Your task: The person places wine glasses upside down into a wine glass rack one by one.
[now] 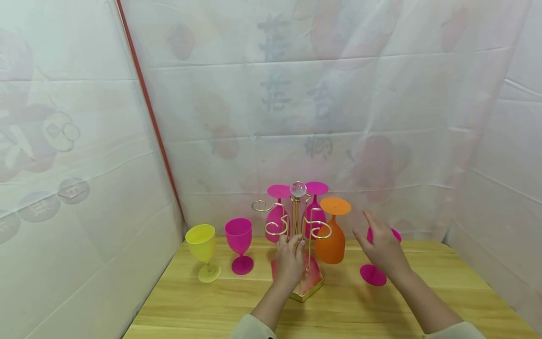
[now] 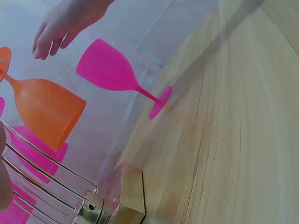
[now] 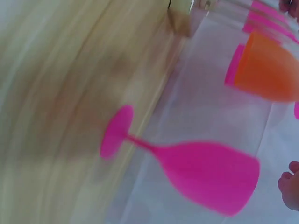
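A gold wire goblet rack (image 1: 308, 282) with a clear ball on top stands mid-table on a reddish base. My left hand (image 1: 290, 263) grips its upright rods. From its curled hooks hang an orange goblet (image 1: 331, 240) and two pink goblets, a left one (image 1: 275, 219) and a right one (image 1: 314, 216), all upside down by their feet. My right hand (image 1: 385, 247) is in the air by an upright pink goblet (image 1: 373, 275), partly covering it in the head view. In the left wrist view, that right hand (image 2: 70, 23) is apart from the pink goblet (image 2: 110, 67), its fingers holding nothing.
Left of the rack, a yellow goblet (image 1: 201, 242) and another pink goblet (image 1: 239, 238) stand upright on the wooden table (image 1: 190, 306). Pale printed sheets (image 1: 254, 108) enclose the table at the back and sides. A red strip (image 1: 146, 94) runs down the left corner.
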Available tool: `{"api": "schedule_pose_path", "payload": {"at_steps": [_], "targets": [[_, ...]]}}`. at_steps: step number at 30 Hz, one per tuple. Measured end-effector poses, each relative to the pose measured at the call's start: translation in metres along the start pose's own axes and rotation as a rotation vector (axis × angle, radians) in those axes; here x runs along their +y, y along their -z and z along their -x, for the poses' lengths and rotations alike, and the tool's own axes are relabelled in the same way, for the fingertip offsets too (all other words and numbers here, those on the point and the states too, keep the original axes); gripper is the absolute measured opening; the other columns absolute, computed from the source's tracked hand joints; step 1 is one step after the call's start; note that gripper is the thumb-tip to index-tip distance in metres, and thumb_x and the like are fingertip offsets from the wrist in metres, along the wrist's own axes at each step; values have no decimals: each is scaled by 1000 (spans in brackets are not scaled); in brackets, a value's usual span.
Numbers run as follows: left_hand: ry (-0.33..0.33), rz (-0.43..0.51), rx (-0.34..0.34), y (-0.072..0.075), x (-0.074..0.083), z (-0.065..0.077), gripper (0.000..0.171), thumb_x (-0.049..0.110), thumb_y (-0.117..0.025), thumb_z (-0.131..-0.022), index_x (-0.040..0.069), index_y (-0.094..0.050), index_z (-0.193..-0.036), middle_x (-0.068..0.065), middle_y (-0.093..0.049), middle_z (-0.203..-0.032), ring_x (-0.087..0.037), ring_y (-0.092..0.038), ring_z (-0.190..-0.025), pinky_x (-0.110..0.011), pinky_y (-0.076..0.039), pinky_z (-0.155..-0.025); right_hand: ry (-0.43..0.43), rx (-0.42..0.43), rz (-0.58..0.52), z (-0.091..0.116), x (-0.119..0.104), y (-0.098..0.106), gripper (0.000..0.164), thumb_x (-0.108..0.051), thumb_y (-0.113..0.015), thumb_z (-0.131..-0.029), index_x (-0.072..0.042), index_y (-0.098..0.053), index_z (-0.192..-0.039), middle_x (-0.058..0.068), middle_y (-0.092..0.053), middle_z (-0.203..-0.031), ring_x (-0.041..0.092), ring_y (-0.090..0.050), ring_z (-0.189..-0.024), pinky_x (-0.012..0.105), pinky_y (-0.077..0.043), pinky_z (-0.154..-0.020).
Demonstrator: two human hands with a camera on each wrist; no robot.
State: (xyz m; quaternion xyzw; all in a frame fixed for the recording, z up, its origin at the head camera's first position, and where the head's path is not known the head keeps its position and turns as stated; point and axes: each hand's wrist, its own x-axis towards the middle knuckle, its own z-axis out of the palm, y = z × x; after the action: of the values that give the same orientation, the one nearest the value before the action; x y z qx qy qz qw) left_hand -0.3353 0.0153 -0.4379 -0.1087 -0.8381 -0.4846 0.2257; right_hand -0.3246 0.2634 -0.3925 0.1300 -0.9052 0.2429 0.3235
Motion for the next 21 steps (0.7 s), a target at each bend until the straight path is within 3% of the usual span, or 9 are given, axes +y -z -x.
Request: {"api": "schedule_pose_path", "payload": {"at_steps": [9,15,21], "targets": [[-26,-4,3,2,0,0,18,26,-58,-98,18,-71,-106,2,-45,-91,-12,-41,-85,-25,-36,-70,203,56,264,-15,47,7,67,-22,-75,-83,9,-50,-136,30,-53,-134,48,-49,-123,64,-45,-96],[-29,-3,1,1,-1,-1,17,26,-58,-98,18,-72,-105,3,-45,-91,-12,-40,-84,-25,-35,-71,131,-50,355,-14,67,3,66,-33,-68,-89,8,-50,-137,30,-50,-138,48,-44,-129,63,-38,-104],[-17,2,-7,0,-2,0,17,27,-58,-99,20,-71,-106,3,-43,-91,-11,-39,-85,-25,-34,-70,25,-179,383,-12,70,1,70,-46,-55,-96,7,-47,-141,33,-45,-141,51,-37,-132,67,-28,-108]]}}
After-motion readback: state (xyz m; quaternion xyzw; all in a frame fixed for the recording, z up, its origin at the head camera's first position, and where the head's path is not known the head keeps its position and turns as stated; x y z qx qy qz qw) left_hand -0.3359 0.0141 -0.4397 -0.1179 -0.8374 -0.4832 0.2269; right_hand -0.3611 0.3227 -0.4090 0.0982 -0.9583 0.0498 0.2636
